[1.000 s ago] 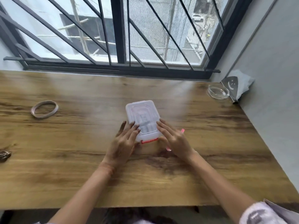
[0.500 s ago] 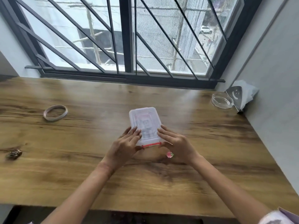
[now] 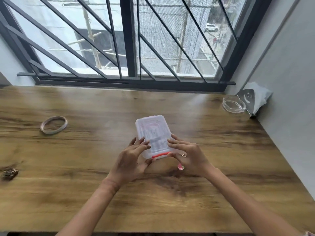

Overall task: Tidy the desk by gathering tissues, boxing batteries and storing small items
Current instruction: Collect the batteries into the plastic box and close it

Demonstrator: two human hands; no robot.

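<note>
Head view: left hand (image 3: 129, 160), right hand (image 3: 190, 158) on box (image 3: 153, 132).

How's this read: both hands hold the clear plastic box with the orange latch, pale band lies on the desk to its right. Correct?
Not quite. The head view shows the pale band on the desk to the left of the clear plastic box, not right. The left hand and right hand do hold that box.

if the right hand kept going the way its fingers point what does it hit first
The box: the fingers of the right hand lie on its lid, pointing left across it; beyond that, probably the left hand.
</note>
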